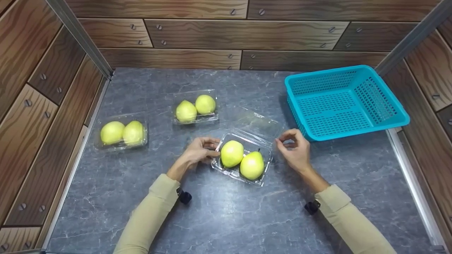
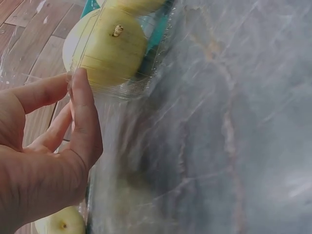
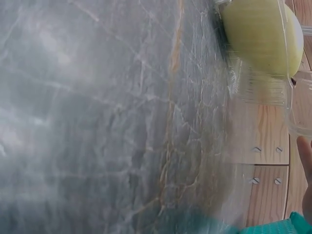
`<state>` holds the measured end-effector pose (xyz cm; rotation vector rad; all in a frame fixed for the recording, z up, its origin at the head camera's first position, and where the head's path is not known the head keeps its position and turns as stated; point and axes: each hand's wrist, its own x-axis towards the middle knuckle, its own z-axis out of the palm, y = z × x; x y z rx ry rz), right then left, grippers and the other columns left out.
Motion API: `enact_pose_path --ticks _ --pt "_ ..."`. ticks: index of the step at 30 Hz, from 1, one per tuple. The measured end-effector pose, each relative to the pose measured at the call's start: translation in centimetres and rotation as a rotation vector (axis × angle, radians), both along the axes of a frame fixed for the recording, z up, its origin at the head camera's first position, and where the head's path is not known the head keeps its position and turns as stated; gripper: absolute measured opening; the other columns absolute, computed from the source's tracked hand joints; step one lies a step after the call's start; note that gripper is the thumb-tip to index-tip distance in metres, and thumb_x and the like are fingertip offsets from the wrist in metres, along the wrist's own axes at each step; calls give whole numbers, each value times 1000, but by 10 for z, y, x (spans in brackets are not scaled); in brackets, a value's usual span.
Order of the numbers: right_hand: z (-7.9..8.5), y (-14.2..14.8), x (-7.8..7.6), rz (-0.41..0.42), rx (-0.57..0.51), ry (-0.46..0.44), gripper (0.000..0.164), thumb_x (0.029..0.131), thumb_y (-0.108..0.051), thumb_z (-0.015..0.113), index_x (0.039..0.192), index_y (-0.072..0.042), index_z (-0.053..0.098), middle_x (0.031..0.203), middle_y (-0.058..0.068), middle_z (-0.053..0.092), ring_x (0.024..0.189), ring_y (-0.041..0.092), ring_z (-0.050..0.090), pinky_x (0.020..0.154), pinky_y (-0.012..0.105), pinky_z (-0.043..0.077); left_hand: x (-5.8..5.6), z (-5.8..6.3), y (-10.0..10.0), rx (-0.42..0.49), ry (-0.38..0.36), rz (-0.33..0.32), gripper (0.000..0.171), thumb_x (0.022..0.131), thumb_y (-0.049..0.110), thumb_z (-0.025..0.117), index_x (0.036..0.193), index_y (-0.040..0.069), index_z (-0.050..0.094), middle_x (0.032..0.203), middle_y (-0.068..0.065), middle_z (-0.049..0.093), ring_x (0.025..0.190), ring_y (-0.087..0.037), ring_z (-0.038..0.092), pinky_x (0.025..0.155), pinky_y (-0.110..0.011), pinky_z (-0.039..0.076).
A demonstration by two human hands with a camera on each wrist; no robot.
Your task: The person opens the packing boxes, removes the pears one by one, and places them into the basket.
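A clear plastic clamshell container [image 1: 242,173] stands in front of me with its hinged lid [image 1: 259,121] folded back, away from me. Inside lie two yellow-green pears [image 1: 232,153], side by side. My left hand [image 1: 198,152] pinches the left rim of the container between thumb and fingers; the left wrist view shows this hand [image 2: 58,131] at the rim, close to one pear [image 2: 105,48]. At the lid's right edge, my right hand [image 1: 295,150] pinches the thin plastic with thumb and forefinger. Only part of that hand [image 3: 306,170] enters the right wrist view.
Two closed clear containers, each with two pears, stand on the grey marbled table [image 1: 226,218]: one left container [image 1: 122,146] and one farther back [image 1: 196,120]. A turquoise plastic basket [image 1: 353,132] sits at the back right. Wood-patterned walls [image 1: 197,33] enclose the table.
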<state>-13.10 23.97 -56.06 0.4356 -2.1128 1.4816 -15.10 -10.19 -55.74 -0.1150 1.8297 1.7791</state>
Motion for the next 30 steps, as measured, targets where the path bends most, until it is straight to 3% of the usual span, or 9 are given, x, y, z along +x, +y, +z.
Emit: enact_pose_path --ticks 6,21,30 --pt "0 0 -4 -40 10 -52 28 78 23 75 99 16 58 85 29 63 82 -5 63 61 2 54 13 -3 3 62 -35 43 53 85 -11 76 135 1 64 103 -1 69 75 -11 67 54 -21 63" --pt "4 0 -20 -24 7 -141 31 83 18 75 110 14 60 90 28 65 80 -3 62 58 4 53 36 -5 15 117 -31 116 50 82 -13 76 127 -2 58 94 0 64 71 -10 63 50 -22 62" --pt "8 3 -28 26 -51 -186 34 85 12 78 115 12 61 93 27 65 79 1 62 56 8 52 51 -9 22 143 -30 110 48 82 -12 76 124 0 54 94 -2 63 72 -12 62 51 -24 63"
